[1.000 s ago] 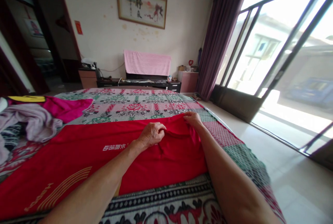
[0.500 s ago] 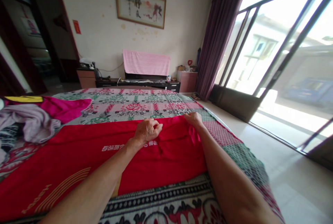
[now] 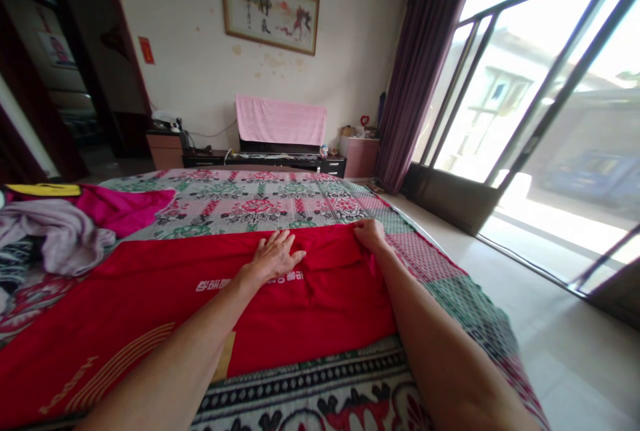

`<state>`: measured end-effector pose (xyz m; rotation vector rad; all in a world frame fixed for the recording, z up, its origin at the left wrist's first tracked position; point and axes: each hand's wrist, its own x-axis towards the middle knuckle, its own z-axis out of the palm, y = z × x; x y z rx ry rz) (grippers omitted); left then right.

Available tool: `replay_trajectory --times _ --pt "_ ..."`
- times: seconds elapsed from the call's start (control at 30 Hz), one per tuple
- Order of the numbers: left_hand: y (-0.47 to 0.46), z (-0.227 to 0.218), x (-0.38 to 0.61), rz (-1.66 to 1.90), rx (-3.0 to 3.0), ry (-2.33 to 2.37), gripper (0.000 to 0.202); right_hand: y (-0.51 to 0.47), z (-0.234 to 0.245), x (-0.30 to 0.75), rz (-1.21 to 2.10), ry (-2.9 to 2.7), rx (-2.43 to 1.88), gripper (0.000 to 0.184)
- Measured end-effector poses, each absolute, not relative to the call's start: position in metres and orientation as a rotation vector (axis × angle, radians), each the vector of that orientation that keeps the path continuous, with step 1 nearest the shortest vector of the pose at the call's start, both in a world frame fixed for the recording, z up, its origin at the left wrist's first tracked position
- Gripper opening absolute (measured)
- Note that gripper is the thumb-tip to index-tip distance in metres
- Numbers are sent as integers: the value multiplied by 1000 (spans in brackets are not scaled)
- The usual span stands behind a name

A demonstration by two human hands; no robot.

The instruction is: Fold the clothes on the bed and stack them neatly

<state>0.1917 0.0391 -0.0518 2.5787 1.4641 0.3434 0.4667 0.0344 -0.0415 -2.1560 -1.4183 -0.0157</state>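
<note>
A long red cloth [image 3: 175, 297] with white printed characters and gold curved lines lies spread across the patterned bed cover. My left hand [image 3: 276, 259] rests flat on its upper middle, fingers apart, covering part of the lettering. At the cloth's far right corner, my right hand [image 3: 371, 233] is closed on the edge, its fingertips partly hidden. Creases run through the fabric between the two hands, while the lower edge lies fairly straight.
The patterned bed cover [image 3: 255, 207] extends under and beyond the cloth. Piled at the left are a magenta garment [image 3: 133, 209], a greyish garment [image 3: 70, 234] and a yellow item [image 3: 43, 189]. A pink towel [image 3: 281, 121] hangs beyond the bed; glass doors [image 3: 520, 104] stand at the right.
My left hand has opened from a pinch, moved slightly left and flattened onto the cloth. My right hand stays at the far corner, its fingers curled a little lower.
</note>
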Motion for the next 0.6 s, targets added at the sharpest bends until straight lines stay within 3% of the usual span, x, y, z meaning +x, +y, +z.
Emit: replay_trajectory --times 0.23,0.43,0.6 --pt "40 -51 189 399 2588 1458 62 33 -36 470 38 -1291 -2180 21" --pt "38 -39 195 779 2711 1013 42 28 -26 490 330 -941 -1905 36" --pt "29 -37 205 621 2761 682 30 26 -22 495 558 -1023 -1903 17"
